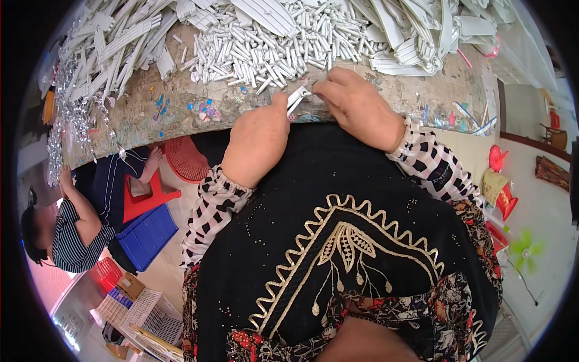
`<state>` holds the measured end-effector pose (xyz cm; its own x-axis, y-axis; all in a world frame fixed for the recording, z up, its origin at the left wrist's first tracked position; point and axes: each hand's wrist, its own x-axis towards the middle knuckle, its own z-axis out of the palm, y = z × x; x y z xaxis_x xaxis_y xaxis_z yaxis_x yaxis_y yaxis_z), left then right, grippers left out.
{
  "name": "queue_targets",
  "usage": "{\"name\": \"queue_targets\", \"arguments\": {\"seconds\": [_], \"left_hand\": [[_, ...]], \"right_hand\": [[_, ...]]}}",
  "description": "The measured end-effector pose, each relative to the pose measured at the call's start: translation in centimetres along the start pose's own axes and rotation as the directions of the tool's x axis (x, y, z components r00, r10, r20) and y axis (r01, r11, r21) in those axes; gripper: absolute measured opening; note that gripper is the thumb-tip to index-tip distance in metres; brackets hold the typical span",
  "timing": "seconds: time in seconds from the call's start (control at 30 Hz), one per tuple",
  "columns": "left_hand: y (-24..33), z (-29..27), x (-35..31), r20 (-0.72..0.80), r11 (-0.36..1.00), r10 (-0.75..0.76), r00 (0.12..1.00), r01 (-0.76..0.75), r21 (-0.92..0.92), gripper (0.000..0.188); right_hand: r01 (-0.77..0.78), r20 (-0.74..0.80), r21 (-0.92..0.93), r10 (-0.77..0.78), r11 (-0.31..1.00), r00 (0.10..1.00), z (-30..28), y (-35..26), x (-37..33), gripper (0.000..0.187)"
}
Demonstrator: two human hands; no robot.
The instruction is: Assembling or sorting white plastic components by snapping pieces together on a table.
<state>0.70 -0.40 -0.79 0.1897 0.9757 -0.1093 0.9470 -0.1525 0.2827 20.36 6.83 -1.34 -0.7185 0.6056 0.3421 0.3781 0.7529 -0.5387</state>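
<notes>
Near the front edge of the worktable (pixel 229 102), my left hand (pixel 256 142) is closed on a slim white plastic piece (pixel 297 98) that sticks out past the thumb and has a dark slot along it. My right hand (pixel 359 105) is pinched at the far tip of that piece; whatever lies between its fingertips is too small to make out. Just beyond both hands spreads a heap of small white plastic pegs (pixel 259 54). Long ribbed white plastic strips (pixel 136 45) are piled to its left, and broader white plastic pieces (pixel 410 57) to its right.
Silvery tinsel strands (pixel 96 114) hang over the table's left edge. Coloured scraps (pixel 205 110) stick to the tabletop. At lower left another person (pixel 81 226) sits near a red stool (pixel 142 196), a blue crate (pixel 148 236) and a white basket (pixel 154 317). A green fan (pixel 526 250) stands at right.
</notes>
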Motion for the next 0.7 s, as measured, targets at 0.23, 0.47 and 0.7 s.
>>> {"name": "queue_targets", "arguments": {"seconds": [0.23, 0.47, 0.7], "left_hand": [[0.1, -0.1, -0.2, 0.000, 1.000, 0.021, 1.000, -0.021, -0.010, 0.011], [-1.3, 1.2, -0.4, -0.075, 0.988, 0.103, 0.992, -0.110, -0.104, 0.011], [-1.1, 1.0, -0.6, -0.044, 0.999, 0.050, 0.998, -0.051, -0.018, 0.010]], "right_hand": [[0.129, 0.191, -0.313, -0.071, 0.941, 0.979, 0.2, -3.5, 2.4, 0.020], [0.188, 0.405, -0.447, 0.011, 0.875, 0.914, 0.5, -4.8, 4.7, 0.014], [0.181, 0.474, -0.152, -0.089, 0.972, 0.876, 0.1, -2.3, 5.6, 0.017]]}}
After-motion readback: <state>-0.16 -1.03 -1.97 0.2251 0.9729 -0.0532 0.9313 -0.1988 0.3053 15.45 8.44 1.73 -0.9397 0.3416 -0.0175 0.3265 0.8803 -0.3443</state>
